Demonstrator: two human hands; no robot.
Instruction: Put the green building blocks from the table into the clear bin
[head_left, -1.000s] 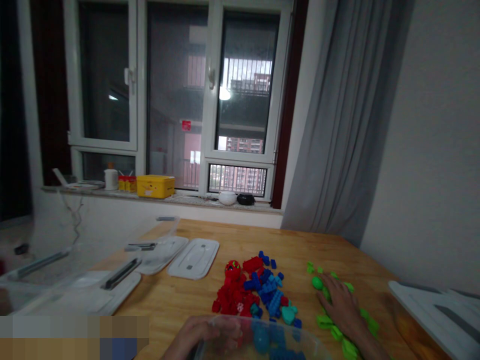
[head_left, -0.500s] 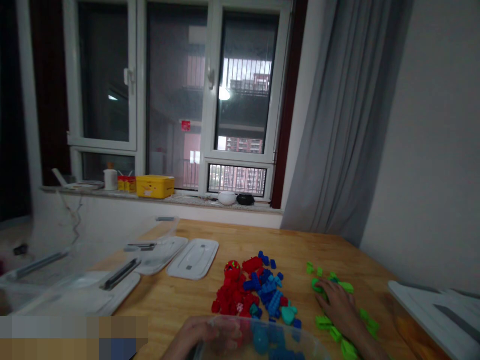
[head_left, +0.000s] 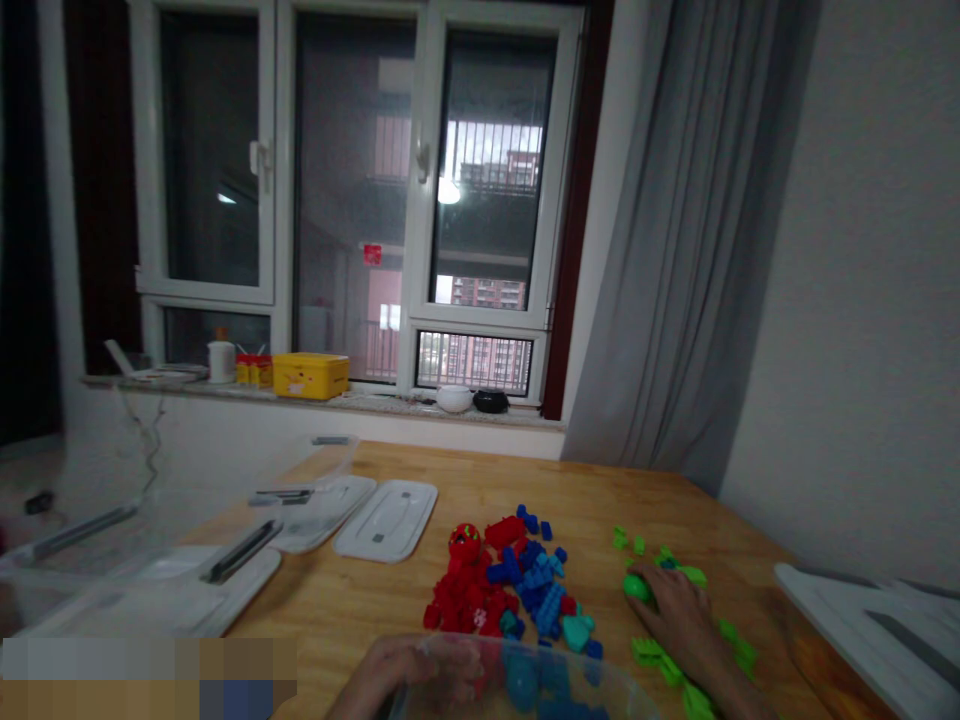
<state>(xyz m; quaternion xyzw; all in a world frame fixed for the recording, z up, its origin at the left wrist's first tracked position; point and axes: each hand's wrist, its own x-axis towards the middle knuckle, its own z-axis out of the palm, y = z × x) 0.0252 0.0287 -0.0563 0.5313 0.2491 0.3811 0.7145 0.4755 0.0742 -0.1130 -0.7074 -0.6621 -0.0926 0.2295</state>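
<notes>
My left hand (head_left: 405,672) grips the left side of a clear plastic box (head_left: 600,660) at the bottom of the view, its fingers showing blurred through the wall. Through the box I see blue pieces and a teal ball (head_left: 521,683). My right hand (head_left: 679,605) is low over the table at the right, fingers curled against a green ball (head_left: 636,588); the far side of its grip is hidden. Light green toy blocks (head_left: 649,653) lie around this hand. Left of it is a pile of red blocks (head_left: 469,590) beside blue blocks (head_left: 544,585) and a turquoise piece (head_left: 577,630).
On the left of the wooden table (head_left: 480,470) lie white lids (head_left: 386,520) and clear bins with grey handles (head_left: 244,550). A white board-like object (head_left: 862,620) is at the right edge. A yellow box (head_left: 310,375) stands on the windowsill beyond.
The fingers of my right hand have shifted slightly, so more of the green ball shows at their left. My left hand and the box keep their place.
</notes>
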